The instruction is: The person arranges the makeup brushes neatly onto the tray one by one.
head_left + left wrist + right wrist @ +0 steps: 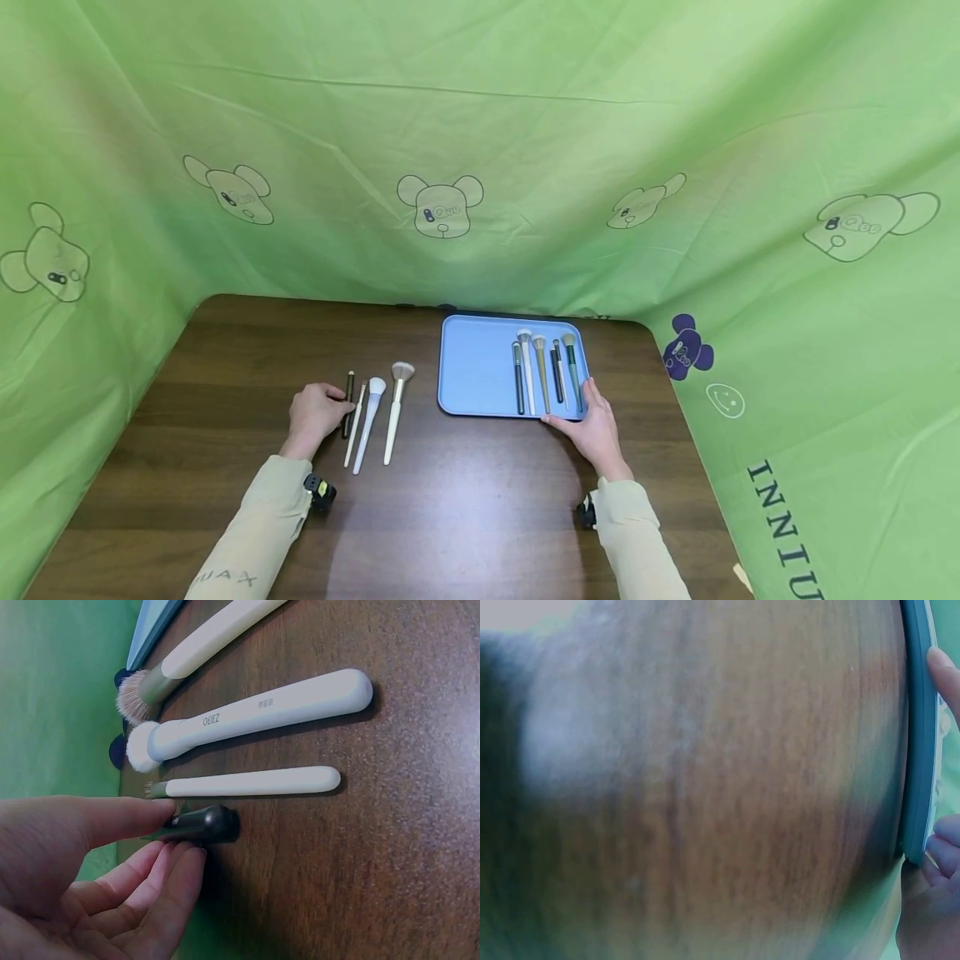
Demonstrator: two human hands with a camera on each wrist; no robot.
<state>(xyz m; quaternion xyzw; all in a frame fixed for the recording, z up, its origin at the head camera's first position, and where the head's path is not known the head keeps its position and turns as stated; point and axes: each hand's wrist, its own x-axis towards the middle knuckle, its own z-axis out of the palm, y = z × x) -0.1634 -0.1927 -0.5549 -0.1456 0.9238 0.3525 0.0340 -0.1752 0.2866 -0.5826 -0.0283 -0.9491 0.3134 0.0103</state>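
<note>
My left hand (317, 412) pinches a dark makeup brush (348, 396) between thumb and fingers at the left of a row of brushes. In the left wrist view the rounded end of its black handle (214, 823) shows, and the fingers hide part of the rest. Beside it lie a thin white-handled brush (255, 781), a thicker white brush (262, 711) and a large fluffy brush (397, 408). My right hand (598, 427) holds the near right corner of a blue tray (476, 367), thumb along the front edge and fingers on the right side.
Several makeup brushes (542, 375) lie side by side in the tray's right part, bristles pointing away. The tray stands near the back edge of the brown wooden table (465, 492). Green printed cloth (525, 125) hangs behind and at both sides.
</note>
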